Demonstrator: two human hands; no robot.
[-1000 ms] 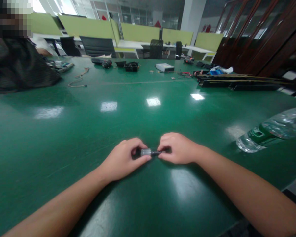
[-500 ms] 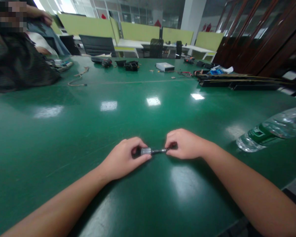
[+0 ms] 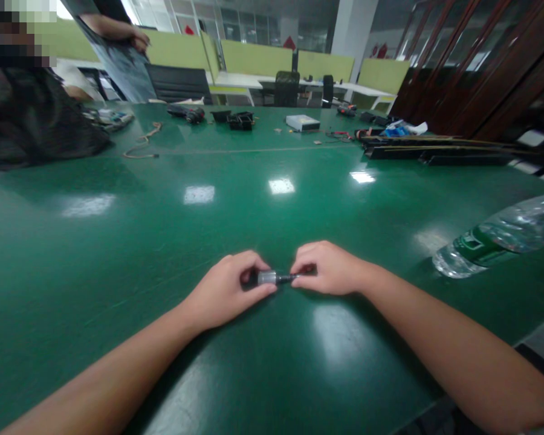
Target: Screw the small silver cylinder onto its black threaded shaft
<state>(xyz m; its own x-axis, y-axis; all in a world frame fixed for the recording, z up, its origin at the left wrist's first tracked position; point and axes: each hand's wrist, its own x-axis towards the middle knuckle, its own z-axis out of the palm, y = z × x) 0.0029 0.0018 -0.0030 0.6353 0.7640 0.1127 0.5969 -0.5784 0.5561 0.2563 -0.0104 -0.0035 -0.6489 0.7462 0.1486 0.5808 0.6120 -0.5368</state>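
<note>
Low over the green table [image 3: 236, 211], my left hand [image 3: 229, 287] pinches a small cylinder [image 3: 267, 277] with a clear and dark body between thumb and fingers. A thin dark shaft [image 3: 283, 279] sticks out of the cylinder toward the right. My right hand [image 3: 329, 269] has its thumb and fingertips closed on the far end of that shaft, close to my left fingertips. The two hands do not touch. What the right fingers cover of the shaft's end is hidden.
A clear plastic bottle [image 3: 485, 244] with a green label lies at the right. Along the far side are a white box [image 3: 303, 123], black parts [image 3: 241, 121], a cable [image 3: 140, 156] and long dark strips [image 3: 435, 148]. A dark bag-like shape [image 3: 36, 121] and a standing person [image 3: 122, 54] are at the left.
My right hand has moved left, nearer my left hand, and less of the shaft shows. My left hand stays nearly still. The person at the back left has shifted to the right.
</note>
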